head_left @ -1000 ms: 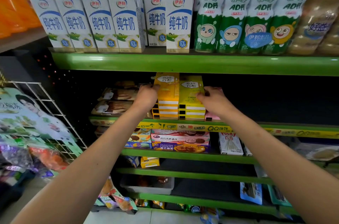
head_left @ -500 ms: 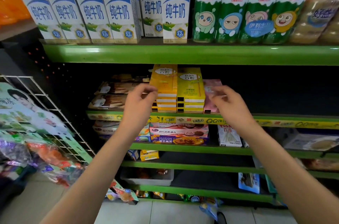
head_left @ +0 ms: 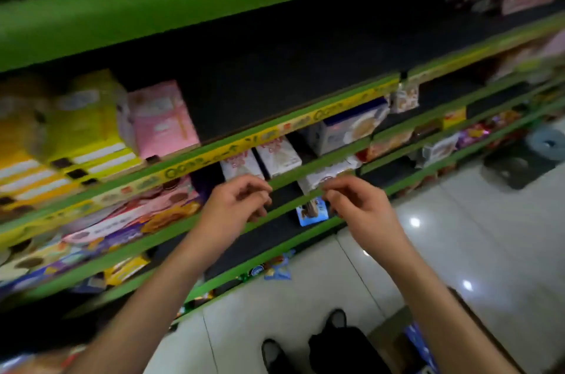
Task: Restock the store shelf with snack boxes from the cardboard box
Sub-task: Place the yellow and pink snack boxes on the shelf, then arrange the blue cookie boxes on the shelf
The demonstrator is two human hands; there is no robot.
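Both hands hang in front of the shelves and I see nothing held in them. My left hand [head_left: 237, 205] has the fingers loosely curled, thumb near the fingertips, with nothing between them. My right hand [head_left: 356, 205] is the same, fingers bent and relaxed, at 3 o'clock from the left one and a little apart from it.

The view is tilted and blurred. The snack boxes sit on the green shelf [head_left: 275, 129] at 10 o'clock from my hands: stacks of yellow snack boxes [head_left: 88, 129] and, just beside them at their 3 o'clock, a pink snack box [head_left: 162, 119] lying flat. To the right of the pink one this shelf shows only its dark board.

One level lower, at 12 o'clock from my hands, two white boxes [head_left: 263, 156] stand side by side, and at 9 o'clock lie flat cookie boxes [head_left: 128, 217].

The cardboard box [head_left: 394, 331] is on the tiled floor [head_left: 477, 239] at 5 o'clock, partly hidden behind my right forearm; something blue shows inside it, but I cannot tell what. My dark shoes [head_left: 305, 340] are at 6 o'clock.
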